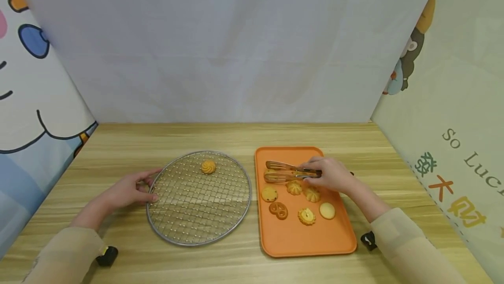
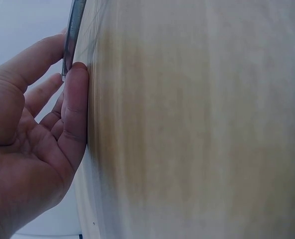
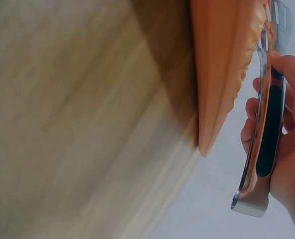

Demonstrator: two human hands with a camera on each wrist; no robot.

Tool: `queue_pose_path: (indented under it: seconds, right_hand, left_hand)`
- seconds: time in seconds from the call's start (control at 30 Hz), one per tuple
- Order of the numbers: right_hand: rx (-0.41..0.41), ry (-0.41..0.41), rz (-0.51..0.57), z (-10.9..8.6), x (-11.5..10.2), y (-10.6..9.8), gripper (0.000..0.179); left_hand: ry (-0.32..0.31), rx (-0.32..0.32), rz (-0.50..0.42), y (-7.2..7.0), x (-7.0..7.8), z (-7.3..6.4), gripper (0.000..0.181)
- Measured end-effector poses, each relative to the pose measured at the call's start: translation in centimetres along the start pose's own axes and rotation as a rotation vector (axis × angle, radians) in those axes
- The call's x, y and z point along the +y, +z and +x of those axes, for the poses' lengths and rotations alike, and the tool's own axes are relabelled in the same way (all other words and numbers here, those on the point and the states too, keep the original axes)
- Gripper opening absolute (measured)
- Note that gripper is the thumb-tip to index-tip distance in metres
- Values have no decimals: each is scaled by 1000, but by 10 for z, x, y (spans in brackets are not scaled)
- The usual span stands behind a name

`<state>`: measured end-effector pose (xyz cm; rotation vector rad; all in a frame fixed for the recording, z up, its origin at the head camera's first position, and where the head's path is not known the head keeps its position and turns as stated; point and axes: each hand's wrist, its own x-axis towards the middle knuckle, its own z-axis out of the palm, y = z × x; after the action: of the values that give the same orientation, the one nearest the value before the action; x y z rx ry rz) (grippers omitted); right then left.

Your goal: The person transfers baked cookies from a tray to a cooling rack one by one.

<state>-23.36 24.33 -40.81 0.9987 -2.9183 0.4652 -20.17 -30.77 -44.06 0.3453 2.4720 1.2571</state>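
Note:
My left hand [image 1: 131, 190] holds the left edge of a round wire rack [image 1: 189, 245], its metal rim [image 2: 73, 35] between thumb and fingers in the left wrist view. One swirled cookie [image 1: 208, 166] lies near the rack's back. With my right hand [image 1: 328, 174] I grip metal tongs [image 3: 269, 132] by their dark-padded handles. Their slotted ends, spread apart, point left over the back of an orange tray [image 1: 307, 242]. A cookie [image 1: 269, 173] there is partly hidden beneath them.
Several more cookies sit on the tray: a chocolate-chip one [image 1: 269, 194], a pretzel-shaped one [image 1: 278, 210], a fluted one [image 1: 306, 216], a plain round one [image 1: 327, 210] and shell-like ones [image 1: 294, 187]. A strip of wooden table [image 1: 253, 236] separates rack and tray. A pale cloth [image 1: 236, 56] hangs behind.

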Motion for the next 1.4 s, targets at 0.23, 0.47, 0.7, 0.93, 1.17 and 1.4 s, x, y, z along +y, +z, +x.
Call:
queue_pose_path:
  seconds: [0.23,0.47,0.7,0.93,1.17,1.4]
  right_hand:
    - [-2,10,8,1,0,1,36]
    - [-11,1,26,1,-2,-3,36]
    - [-10,-7,49,2,-6,-14,36]
    - [10,-46,64,9,-15,-26,34]
    - [20,-71,33,20,-26,-36,33]
    - [42,-112,5,31,-37,-41,33]
  left_hand:
    - [4,2,-2,0,1,-1,90]
    - [8,7,21,1,3,-1,89]
    - [5,2,10,1,2,-1,90]
    - [-7,-1,-4,0,0,0,90]
    - [-5,0,-9,0,-1,0,90]
    - [6,-4,-1,0,-1,1,89]
